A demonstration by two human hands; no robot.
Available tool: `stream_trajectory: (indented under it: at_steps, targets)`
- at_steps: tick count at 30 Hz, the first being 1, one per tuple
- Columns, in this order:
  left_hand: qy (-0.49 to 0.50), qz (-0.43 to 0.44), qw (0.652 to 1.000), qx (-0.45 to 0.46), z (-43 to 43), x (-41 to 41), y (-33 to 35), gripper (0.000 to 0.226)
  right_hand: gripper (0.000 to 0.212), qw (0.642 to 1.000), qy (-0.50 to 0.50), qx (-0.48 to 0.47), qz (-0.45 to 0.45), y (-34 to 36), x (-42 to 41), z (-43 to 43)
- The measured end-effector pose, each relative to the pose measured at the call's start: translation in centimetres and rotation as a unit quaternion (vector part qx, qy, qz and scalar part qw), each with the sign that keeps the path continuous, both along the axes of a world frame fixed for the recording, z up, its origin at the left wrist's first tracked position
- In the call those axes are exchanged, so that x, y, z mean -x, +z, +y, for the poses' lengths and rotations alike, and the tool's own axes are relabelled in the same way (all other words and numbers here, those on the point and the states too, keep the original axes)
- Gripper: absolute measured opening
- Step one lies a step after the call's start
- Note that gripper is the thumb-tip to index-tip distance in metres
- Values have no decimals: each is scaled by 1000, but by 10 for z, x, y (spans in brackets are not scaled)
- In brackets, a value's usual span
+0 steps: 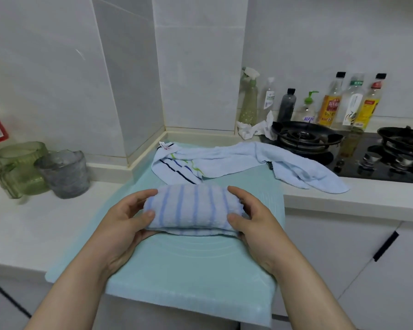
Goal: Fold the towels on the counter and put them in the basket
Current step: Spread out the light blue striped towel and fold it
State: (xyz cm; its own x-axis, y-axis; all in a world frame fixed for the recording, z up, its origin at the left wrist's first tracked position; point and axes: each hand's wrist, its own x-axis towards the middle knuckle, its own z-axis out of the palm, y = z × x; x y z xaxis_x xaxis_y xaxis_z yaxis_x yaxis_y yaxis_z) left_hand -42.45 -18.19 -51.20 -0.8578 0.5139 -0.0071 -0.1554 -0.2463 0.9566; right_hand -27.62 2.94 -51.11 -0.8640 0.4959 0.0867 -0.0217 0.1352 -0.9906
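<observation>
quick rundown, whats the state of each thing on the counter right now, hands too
striped towel: folded, held at both ends
left hand: gripping the towel's left end
right hand: gripping the towel's right end
light blue towel: unfolded, lying rumpled, one end by the gas stove
green mat: flat, overhanging the counter edge
glass cups: upright, look empty
spray bottle: upright
basket: not in view

Blue-striped towel; mat perhaps mint.
</observation>
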Motion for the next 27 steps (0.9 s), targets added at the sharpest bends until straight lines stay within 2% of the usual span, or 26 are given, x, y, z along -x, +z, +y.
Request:
stream_trajectory:
  at_steps: [6,11,17,22,27]
  targets:
    - [4,-33,999,16,-3,-5,4,39,57,999,0,33,-23,9,-5,-7]
    - [-1,-86,996,21,-5,-8,11,41,58,995,-11,44,-90,25,-9,-13]
    - [-26,-135,985,101,-6,-7,44,43,61,985,0,84,-154,61,-9,-14]
    - [-44,-89,987,127,-10,-9,107,43,61,975,-38,152,-157,112,-22,-16]
    - [-50,-57,991,110,-8,-20,164,43,62,979,-65,138,-133,171,-41,-22]
